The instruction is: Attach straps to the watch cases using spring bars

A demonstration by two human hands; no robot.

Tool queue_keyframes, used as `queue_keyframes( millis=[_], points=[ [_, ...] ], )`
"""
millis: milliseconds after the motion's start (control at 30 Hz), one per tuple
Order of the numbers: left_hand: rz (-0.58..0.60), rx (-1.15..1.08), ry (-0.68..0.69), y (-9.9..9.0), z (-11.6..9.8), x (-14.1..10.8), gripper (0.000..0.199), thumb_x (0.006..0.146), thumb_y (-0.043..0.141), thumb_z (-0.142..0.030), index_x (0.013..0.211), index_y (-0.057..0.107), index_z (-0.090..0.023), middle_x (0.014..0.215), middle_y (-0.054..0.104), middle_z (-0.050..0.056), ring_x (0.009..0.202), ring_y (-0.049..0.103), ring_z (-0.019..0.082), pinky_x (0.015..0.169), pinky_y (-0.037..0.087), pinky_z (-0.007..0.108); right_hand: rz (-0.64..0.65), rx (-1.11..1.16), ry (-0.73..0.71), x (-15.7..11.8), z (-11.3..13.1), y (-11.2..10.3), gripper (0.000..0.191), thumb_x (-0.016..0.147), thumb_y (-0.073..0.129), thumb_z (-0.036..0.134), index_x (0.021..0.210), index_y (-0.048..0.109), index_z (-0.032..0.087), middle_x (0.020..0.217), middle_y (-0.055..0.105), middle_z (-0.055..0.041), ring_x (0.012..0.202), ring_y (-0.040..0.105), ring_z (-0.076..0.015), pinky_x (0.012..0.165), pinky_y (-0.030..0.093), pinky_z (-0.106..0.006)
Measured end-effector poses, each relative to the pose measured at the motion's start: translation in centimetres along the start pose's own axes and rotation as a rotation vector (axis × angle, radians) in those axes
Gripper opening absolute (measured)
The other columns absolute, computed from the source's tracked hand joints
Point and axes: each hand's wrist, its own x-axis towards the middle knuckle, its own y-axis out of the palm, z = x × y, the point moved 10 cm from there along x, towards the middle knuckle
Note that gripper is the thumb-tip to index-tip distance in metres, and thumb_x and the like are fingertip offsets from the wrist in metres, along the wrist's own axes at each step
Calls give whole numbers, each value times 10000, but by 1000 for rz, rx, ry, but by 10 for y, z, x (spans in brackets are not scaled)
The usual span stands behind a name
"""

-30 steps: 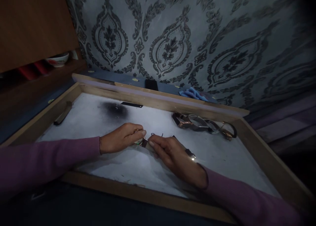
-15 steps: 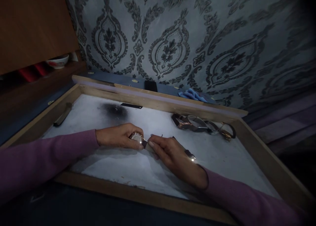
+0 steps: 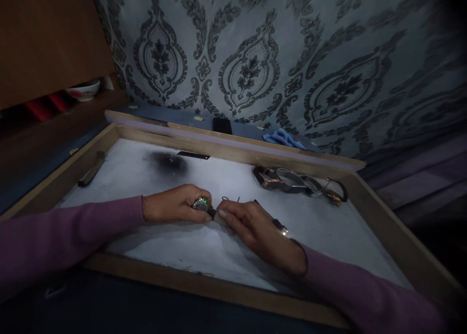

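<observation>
My left hand (image 3: 178,203) is closed around a wristwatch (image 3: 201,204), whose round face, in a shiny gold-toned case, points up between thumb and fingers. A short dark strap piece (image 3: 212,213) sticks out from the case toward my right hand (image 3: 251,227). The fingers of that hand are pinched at the strap's end, beside the watch; what they grip is mostly hidden. Just behind the right fingertips shows a thin dark loop (image 3: 226,198). Past the right knuckles a dark strap with a shiny buckle (image 3: 280,226) lies partly covered by the hand.
A wooden-rimmed tray (image 3: 233,138) with a white bottom surrounds the hands. Several watches (image 3: 292,181) lie at its back right. A flat black strip (image 3: 193,155) is near the back rim, a dark-ended tool (image 3: 92,169) at left. Behind stand a black object (image 3: 222,126) and blue cloth (image 3: 283,138).
The watch has tilted slightly in my left hand, and its face now shows a green glint instead of a pale one. Both hands stay in almost the same place.
</observation>
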Motion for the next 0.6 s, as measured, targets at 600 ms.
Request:
queue_keyframes(
  millis=[600],
  points=[
    [50,-86,-33,5,5,1,164,802,607,-272,749,514,-147,615,409,-68,558,359,77,518,270,215,45,-58,-34,-2,4,3,301,975,381,262,698,467,178,570,470,37,495,437,-81,500,321,-208]
  ],
)
